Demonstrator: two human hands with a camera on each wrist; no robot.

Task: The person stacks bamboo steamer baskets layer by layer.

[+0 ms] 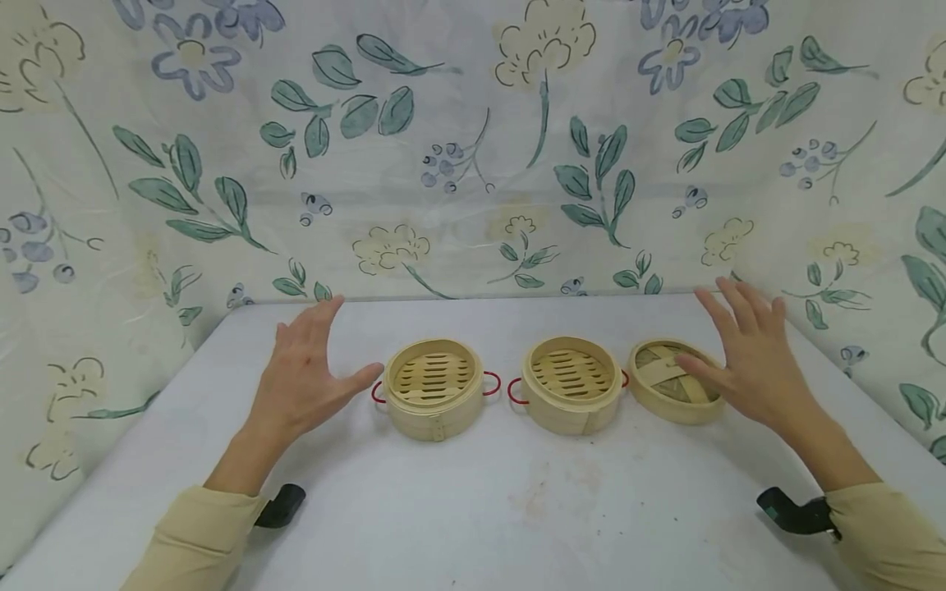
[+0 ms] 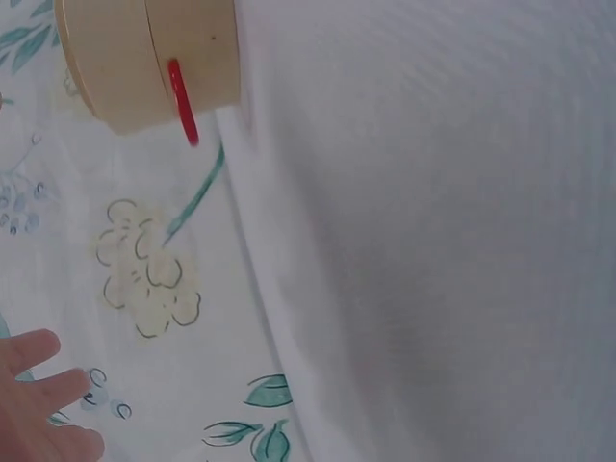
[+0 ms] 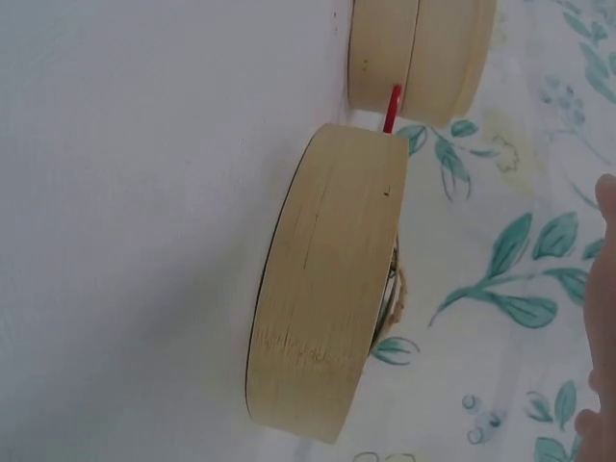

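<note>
Two small bamboo steamer baskets with red wire handles stand on the white table (image 1: 473, 509): the left basket (image 1: 433, 387) and the middle basket (image 1: 571, 382). A bamboo lid (image 1: 674, 379) lies upside down right of them, leaning on the middle basket. My left hand (image 1: 309, 365) hovers open just left of the left basket (image 2: 149, 60), fingers spread and holding nothing. My right hand (image 1: 742, 349) hovers open over the right side of the lid (image 3: 327, 279), its thumb above the lid's rim. The wrist views show only fingertips (image 2: 38, 404).
A floral cloth (image 1: 473, 148) hangs behind and along both sides of the table. The table's front half is bare apart from faint stains (image 1: 547, 488). Black wrist camera mounts (image 1: 794, 510) sit at my beige sleeves (image 1: 887, 533).
</note>
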